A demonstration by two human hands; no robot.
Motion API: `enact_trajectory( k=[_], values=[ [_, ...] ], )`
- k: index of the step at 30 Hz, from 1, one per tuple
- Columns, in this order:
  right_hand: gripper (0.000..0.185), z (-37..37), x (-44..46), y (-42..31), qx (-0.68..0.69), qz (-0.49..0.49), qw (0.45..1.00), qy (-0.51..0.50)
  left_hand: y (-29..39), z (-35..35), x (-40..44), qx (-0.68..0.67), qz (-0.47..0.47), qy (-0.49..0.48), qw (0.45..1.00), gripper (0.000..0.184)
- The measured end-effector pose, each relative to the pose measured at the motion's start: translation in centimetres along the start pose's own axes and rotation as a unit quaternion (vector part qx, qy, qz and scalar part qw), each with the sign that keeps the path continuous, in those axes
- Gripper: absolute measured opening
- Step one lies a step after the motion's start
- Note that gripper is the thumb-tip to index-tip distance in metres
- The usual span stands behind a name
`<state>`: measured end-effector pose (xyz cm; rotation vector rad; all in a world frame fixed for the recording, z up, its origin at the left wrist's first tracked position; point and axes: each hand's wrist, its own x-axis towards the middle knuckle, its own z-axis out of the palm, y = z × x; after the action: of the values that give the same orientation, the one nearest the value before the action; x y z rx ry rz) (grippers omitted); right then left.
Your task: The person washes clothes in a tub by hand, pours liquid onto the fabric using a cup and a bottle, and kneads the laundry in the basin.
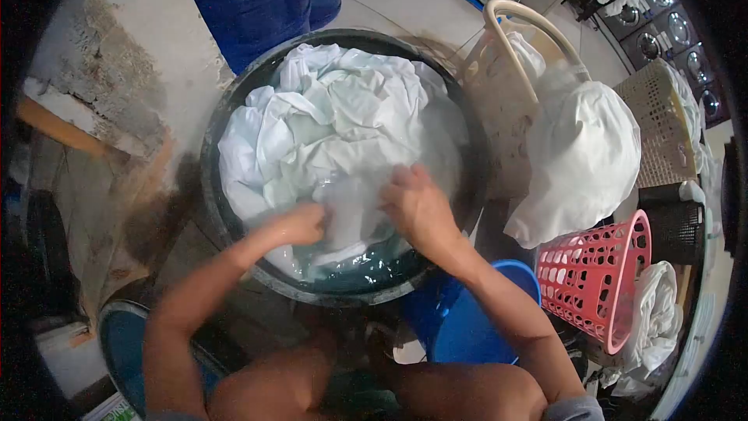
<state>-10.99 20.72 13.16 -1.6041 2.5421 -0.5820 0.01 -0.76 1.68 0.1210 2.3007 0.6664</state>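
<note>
White cloth (347, 113) lies bunched between and beyond both hands, the bulk of it on the far side; no clear long axis in the heap. Left hand (302, 224) and right hand (417, 206) look about equally near. Both have fingers curled closed, apparently on a wet fold between them; blur hides the exact hold.

Containers: dark tub (347, 298) around the hands, holding cloth and water (366, 267). Right of right hand, beige basket (496, 105) with draped cloth (584, 160) over its side. Nearer the body, blue bucket (477, 334), contents unclear; pink basket (580, 279) beyond it, farther right.
</note>
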Motion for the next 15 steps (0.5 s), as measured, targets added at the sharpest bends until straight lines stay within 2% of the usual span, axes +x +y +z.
enact_trajectory(
  k=[2,4,5,6,8,9,10,12,13,14,15],
  values=[
    [0.011,-2.1,0.4,-0.9,-0.001,-0.033,0.998,0.045,2.2,-0.7,-4.5,-0.116,0.077,0.223,0.965,0.051],
    [0.008,-3.0,0.6,-2.5,-0.002,-0.02,1.0,0.008,7.6,-3.7,-9.1,-0.394,0.026,0.195,0.898,0.057],
    [0.007,-3.1,0.6,-3.3,-0.002,-0.014,1.0,-0.011,7.9,-2.3,-8.2,-0.374,0.065,0.249,0.891,0.059],
    [0.018,-3.2,0.7,-4.0,0.016,-0.039,0.999,-0.015,8.2,-0.7,-7.0,-0.353,0.105,0.304,0.879,0.061],
    [0.029,-2.2,0.8,-4.0,0.145,-0.047,0.988,-0.026,8.1,0.2,-6.1,-0.279,0.029,0.294,0.914,0.051],
    [0.035,-1.8,0.9,-3.9,0.208,-0.052,0.976,-0.03,7.3,0.1,-6.0,-0.365,0.031,0.283,0.886,0.047],
    [0.05,-2.0,0.8,-3.6,0.273,-0.03,0.96,-0.055,5.8,0.5,-5.7,-0.45,0.033,0.269,0.851,0.044],
    [0.055,-1.8,0.0,-2.4,0.113,-0.037,0.992,-0.042,4.4,0.8,-6.3,-0.571,0.042,0.259,0.778,0.035],
    [0.057,-1.4,-0.5,-1.7,0.033,-0.039,0.998,-0.035,3.3,1.2,-6.5,-0.547,0.061,0.269,0.79,0.036],
    [0.058,-0.3,-1.0,-0.6,-0.047,0.02,0.997,-0.064,1.9,1.9,-6.5,-0.522,0.08,0.278,0.802,0.036],
    [0.053,-0.1,-1.3,0.4,-0.059,0.034,0.996,-0.05,1.4,2.0,-6.6,-0.498,0.099,0.285,0.813,0.036]
  ],
)
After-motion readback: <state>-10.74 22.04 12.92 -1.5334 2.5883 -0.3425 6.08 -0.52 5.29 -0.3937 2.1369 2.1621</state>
